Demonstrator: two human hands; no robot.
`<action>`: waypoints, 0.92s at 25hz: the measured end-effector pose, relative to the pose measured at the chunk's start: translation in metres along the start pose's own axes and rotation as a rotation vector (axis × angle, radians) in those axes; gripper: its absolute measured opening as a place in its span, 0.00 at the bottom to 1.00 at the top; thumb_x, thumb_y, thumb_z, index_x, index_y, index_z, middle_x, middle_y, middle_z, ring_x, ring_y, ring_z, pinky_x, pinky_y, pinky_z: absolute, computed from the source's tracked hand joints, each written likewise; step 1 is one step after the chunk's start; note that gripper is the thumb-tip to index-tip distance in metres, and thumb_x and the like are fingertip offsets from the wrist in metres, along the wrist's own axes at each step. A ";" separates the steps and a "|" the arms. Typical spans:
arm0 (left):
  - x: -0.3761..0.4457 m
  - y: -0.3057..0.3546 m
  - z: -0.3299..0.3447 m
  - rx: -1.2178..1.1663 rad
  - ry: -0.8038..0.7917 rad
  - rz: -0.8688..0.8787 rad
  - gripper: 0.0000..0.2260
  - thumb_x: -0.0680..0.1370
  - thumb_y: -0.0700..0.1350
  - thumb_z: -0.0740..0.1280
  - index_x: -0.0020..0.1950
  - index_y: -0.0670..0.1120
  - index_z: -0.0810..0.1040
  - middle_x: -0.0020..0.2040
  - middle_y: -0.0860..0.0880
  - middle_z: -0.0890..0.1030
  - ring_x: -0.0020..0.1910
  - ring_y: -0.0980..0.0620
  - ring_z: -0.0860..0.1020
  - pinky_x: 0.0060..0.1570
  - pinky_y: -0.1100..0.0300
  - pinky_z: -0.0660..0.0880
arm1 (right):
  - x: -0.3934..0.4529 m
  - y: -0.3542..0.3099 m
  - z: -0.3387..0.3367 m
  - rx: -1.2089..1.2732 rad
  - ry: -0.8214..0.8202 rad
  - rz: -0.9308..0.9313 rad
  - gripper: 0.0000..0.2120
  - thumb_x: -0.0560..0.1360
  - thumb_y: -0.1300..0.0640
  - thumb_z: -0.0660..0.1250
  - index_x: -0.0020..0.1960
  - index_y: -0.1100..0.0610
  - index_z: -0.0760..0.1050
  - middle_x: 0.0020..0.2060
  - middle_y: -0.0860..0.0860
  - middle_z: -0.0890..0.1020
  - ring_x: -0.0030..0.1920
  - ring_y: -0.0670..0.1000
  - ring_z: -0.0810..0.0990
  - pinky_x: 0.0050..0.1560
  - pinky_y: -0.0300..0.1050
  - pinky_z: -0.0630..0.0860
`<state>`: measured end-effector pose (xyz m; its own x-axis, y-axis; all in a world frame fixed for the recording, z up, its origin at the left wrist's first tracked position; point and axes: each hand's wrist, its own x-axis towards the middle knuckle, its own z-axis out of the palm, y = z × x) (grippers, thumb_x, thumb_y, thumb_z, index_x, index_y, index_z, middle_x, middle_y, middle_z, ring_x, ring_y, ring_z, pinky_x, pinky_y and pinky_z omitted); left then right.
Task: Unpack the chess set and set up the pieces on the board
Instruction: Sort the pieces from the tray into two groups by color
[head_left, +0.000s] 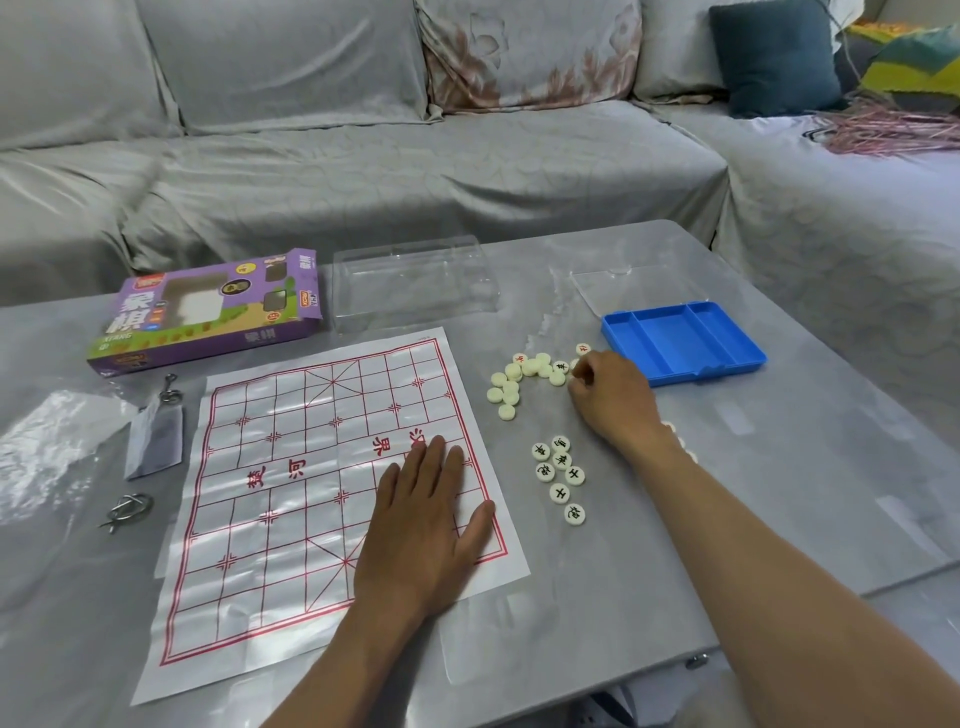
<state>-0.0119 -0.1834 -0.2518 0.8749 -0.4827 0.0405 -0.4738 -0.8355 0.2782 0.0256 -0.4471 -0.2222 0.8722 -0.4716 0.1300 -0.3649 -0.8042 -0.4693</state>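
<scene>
A paper Chinese chess board (291, 499) with a red grid lies flat on the grey table. My left hand (426, 519) rests flat on its right part, fingers straight. To the right of the board lies a loose heap of cream round pieces (514, 384), most face down. A smaller group of face-up black-lettered pieces (560, 475) lies nearer me. My right hand (608, 395) is at the right end of the heap with its fingers curled, pinching a piece (574, 382). A few more pieces are partly hidden behind my right forearm.
A blue compartment tray (680, 343) sits right of the heap, its clear lid (639, 286) behind it. A clear plastic cover (415, 286) and the purple box (208, 312) stand beyond the board. Metal ring puzzles (127, 512) and a small bag (156, 441) lie at left. A grey sofa lies behind.
</scene>
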 end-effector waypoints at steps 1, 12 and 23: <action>0.000 -0.001 0.000 0.000 -0.001 0.001 0.39 0.71 0.71 0.31 0.79 0.56 0.44 0.79 0.56 0.41 0.77 0.55 0.38 0.75 0.55 0.37 | 0.000 0.001 0.000 0.038 0.022 0.022 0.06 0.78 0.56 0.62 0.48 0.57 0.76 0.47 0.54 0.80 0.49 0.54 0.77 0.45 0.46 0.71; -0.001 0.000 -0.002 0.001 0.000 0.004 0.38 0.72 0.70 0.32 0.79 0.56 0.44 0.79 0.56 0.42 0.78 0.55 0.39 0.74 0.55 0.37 | -0.005 0.001 -0.018 0.282 -0.093 0.132 0.10 0.79 0.56 0.64 0.44 0.60 0.80 0.38 0.52 0.80 0.41 0.50 0.77 0.42 0.42 0.68; 0.001 0.000 -0.001 0.029 0.013 0.013 0.36 0.74 0.69 0.36 0.79 0.55 0.47 0.80 0.55 0.45 0.78 0.54 0.41 0.76 0.54 0.40 | -0.027 0.073 -0.098 0.317 -0.014 0.316 0.10 0.78 0.54 0.66 0.43 0.58 0.81 0.39 0.53 0.82 0.40 0.50 0.77 0.45 0.46 0.73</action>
<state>-0.0113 -0.1834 -0.2511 0.8699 -0.4900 0.0561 -0.4874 -0.8367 0.2499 -0.0558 -0.5283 -0.1745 0.7388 -0.6699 -0.0737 -0.4986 -0.4697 -0.7285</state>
